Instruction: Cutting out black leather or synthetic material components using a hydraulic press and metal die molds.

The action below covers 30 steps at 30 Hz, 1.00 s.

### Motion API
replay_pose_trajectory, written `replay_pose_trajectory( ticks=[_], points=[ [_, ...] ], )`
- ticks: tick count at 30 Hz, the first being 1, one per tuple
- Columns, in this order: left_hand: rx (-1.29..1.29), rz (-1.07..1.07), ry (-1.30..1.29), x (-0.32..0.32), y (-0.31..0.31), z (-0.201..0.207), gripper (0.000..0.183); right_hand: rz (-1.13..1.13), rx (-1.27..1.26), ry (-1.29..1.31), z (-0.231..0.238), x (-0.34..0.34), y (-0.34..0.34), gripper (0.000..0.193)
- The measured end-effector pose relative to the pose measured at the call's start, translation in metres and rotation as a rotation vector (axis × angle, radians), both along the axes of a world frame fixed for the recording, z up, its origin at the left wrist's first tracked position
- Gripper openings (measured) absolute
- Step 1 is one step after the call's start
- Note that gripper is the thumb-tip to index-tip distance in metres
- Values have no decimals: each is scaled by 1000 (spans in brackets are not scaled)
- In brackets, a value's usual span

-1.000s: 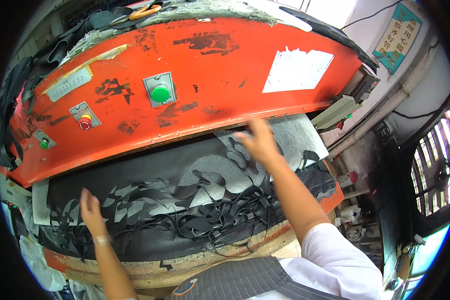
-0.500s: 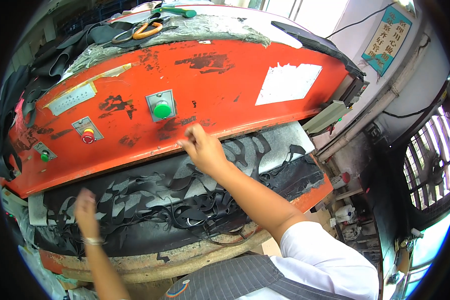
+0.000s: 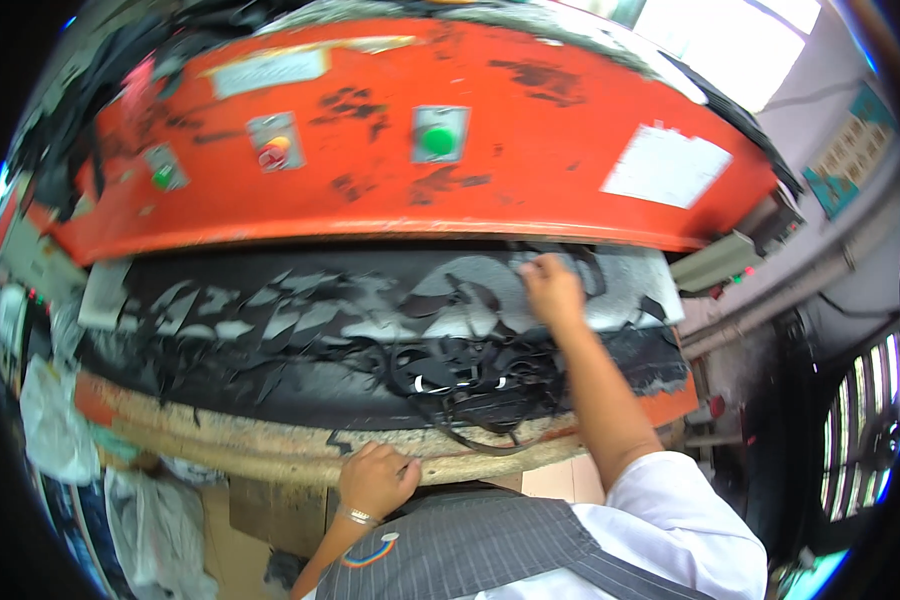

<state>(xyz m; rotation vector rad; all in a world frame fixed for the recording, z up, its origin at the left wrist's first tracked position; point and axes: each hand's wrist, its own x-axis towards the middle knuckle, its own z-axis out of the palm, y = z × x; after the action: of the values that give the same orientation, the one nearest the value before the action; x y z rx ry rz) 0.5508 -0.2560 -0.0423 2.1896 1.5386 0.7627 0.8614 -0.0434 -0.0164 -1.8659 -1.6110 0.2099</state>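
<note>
My right hand (image 3: pixel 553 290) reaches over the pale cutting board (image 3: pixel 642 275), fingers closed on a strip of black sheet scrap (image 3: pixel 592 272) near the red press beam. To its left, cut black scraps (image 3: pixel 315 310) lie across the board in a tangle of curved pieces. More looped offcuts (image 3: pixel 470 365) are heaped along the front. My left hand (image 3: pixel 378 482), a bracelet at its wrist, rests curled at the worn front edge (image 3: pixel 270 455) of the machine bed. A small dark spot shows between its thumb and fingers, but I cannot make out what it is.
The red press beam (image 3: pixel 370 200) spans the bed just beyond the board. It carries a green button (image 3: pixel 437 141), a red knob (image 3: pixel 274 152) and a smaller green one (image 3: pixel 166 177). Plastic bags (image 3: pixel 155 530) hang at the lower left. A grey control box (image 3: pixel 710 262) sits at the right.
My right hand has gone from in front of the beam down to the scraps on the board's right. My left hand has left the scraps for the front edge. The view has shifted.
</note>
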Motion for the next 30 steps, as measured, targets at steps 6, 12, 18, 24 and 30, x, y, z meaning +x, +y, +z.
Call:
replay_pose_trajectory(
  ticks=[6, 12, 18, 24, 30],
  points=[
    [27, 20, 42, 4, -31, -21, 21, -142, -151, -529, -6, 111, 31, 54],
    [-26, 32, -6, 43, -59, -35, 30, -136, -204, -585, -4, 158, 39, 63],
    [17, 195, 76, 80, -51, -23, 24, 60, 7, -706, -4, 234, 93, 62],
    [50, 312, 83, 95, -47, -35, 24, 213, -32, -406, 13, 150, 77, 58],
    [69, 248, 56, 101, -54, -33, 26, 251, -101, -95, 65, 111, -27, 56]
  ],
)
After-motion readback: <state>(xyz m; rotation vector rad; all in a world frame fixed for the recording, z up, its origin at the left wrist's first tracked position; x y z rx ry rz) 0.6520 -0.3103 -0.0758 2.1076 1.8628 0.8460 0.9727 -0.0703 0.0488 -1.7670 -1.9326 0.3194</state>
